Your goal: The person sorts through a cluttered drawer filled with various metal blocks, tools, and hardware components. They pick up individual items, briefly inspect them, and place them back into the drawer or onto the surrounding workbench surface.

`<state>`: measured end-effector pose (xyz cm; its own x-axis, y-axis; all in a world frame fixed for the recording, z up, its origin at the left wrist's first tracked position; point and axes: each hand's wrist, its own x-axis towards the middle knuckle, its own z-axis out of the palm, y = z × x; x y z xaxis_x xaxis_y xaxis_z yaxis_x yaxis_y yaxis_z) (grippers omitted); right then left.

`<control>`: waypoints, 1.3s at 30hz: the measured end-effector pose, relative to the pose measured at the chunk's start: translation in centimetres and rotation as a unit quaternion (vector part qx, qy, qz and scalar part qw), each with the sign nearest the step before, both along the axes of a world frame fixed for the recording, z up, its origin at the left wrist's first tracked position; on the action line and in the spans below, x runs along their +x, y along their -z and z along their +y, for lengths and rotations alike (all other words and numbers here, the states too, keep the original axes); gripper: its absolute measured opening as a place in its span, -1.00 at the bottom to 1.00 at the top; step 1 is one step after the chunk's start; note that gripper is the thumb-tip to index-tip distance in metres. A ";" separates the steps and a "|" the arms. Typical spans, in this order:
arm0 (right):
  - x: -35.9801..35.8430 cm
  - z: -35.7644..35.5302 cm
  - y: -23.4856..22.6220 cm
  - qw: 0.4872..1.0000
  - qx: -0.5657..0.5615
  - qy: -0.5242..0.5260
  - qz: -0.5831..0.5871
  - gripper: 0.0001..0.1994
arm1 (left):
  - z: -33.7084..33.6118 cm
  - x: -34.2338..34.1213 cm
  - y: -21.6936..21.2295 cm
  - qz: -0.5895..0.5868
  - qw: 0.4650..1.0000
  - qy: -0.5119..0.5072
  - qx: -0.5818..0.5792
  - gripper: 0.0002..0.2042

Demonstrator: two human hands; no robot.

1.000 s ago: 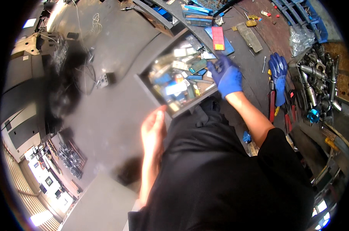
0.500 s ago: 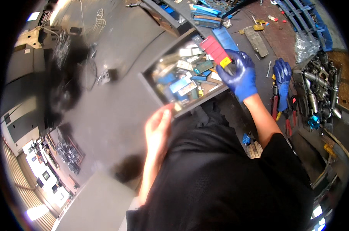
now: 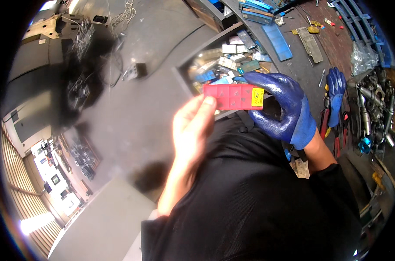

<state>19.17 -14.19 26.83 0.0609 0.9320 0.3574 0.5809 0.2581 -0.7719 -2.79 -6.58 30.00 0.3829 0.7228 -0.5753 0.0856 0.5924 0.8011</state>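
Note:
A flat red plastic case (image 3: 233, 96) with small compartments and a yellow label lies across between my two hands, above the front of an open drawer. My bare left hand (image 3: 192, 122) pinches its left end, thumb on top. My right hand (image 3: 286, 106), in a blue coated work glove, grips the labelled right end between thumb and fingers. A few small dark pieces show through the case's compartments. Behind it, the drawer (image 3: 183, 82) is filled with several small boxes, white, blue and green, in a loose heap.
Right of the drawer, the workbench (image 3: 295, 71) bears a blue flat case (image 3: 277, 42), a grey case (image 3: 310, 45), another blue glove (image 3: 335, 95) and red-handled pliers (image 3: 324, 122). A pile of metal tool parts (image 3: 371, 108) lies farther right. Cable (image 3: 124, 15) is coiled on the floor at the far left.
My right hand has brought the red case toward me and turned it level. My left hand has risen and now holds its left end. The view has shifted, too.

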 end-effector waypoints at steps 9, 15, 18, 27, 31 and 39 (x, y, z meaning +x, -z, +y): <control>-1.0 -1.5 8.2 0.973 -0.195 0.050 0.114 -0.45 | 0.0 -2.0 1.7 0.108 0.991 -0.079 -0.003 -0.41; 1.3 0.0 16.2 0.952 -0.199 0.228 -0.037 -0.31 | -1.0 -2.2 2.0 0.095 0.993 -0.069 -0.006 -0.50; 5.6 1.7 16.1 0.889 -0.124 0.379 -0.227 -0.32 | -1.5 -2.2 3.0 0.073 0.995 -0.066 -0.029 -0.57; 8.1 0.1 15.1 0.900 -0.084 0.392 -0.173 -0.43 | -0.9 -0.9 2.8 0.074 0.997 -0.002 -0.035 -0.60; 5.7 -1.7 10.6 0.930 -0.058 0.345 -0.110 -0.41 | -0.8 0.0 2.6 0.094 0.995 0.021 -0.033 -0.58; 2.9 -2.6 1.8 0.996 -0.055 0.045 -0.062 -0.29 | 0.5 2.0 2.0 0.023 1.000 0.013 -0.006 -0.73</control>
